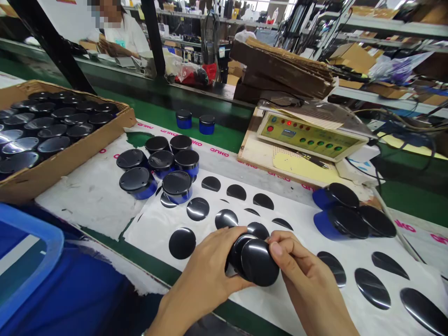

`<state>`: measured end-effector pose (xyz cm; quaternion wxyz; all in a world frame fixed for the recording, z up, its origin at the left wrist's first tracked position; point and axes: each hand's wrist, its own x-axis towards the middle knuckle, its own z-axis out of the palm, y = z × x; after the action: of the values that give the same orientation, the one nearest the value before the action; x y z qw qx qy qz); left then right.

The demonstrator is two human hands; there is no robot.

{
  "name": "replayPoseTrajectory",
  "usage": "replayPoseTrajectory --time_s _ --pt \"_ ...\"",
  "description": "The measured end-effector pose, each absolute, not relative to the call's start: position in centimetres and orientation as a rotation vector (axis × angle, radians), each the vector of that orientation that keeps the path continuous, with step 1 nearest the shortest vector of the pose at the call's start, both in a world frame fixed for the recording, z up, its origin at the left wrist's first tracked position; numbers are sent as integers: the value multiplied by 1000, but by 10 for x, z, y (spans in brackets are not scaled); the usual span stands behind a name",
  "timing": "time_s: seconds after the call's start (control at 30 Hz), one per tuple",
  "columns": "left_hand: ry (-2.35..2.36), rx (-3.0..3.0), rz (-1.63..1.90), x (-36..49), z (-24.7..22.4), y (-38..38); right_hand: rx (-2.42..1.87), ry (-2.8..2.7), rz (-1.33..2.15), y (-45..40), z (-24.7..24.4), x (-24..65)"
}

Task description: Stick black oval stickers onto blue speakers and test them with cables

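Above the white sheet on the worktop, the left hand wraps around a black-topped round container, while the right hand pinches the edge of a glossy black disc overlapping its top. The disc looks thin, light and somewhat flexible, likely to crease or take fingerprints, so its rim is the best place to hold. The container seems stiff, fairly light and slick; fingers curled around its side should steady it.
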<state>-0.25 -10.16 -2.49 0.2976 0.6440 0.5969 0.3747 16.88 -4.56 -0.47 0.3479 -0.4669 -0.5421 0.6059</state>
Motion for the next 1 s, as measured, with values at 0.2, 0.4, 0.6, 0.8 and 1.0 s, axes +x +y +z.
replayPoseTrajectory --time_s 0.2,0.4,0.6,0.8,1.0 --pt "1606 1724 1024 -2 -27 -103 -1210 -1534 1388 -47 -8 163" --pt "1600 1744 1020 -3 -26 -102 -1209 -1626 1239 -47 -4 157" --pt "1612 1749 1005 -1 -25 -102 -1189 -1735 1035 -50 -6 156" --pt "1635 1757 990 -1 -27 -103 -1165 -1768 990 -51 -11 156" --pt "1625 1777 983 -2 -27 -104 -1255 -1741 977 -55 -10 155"
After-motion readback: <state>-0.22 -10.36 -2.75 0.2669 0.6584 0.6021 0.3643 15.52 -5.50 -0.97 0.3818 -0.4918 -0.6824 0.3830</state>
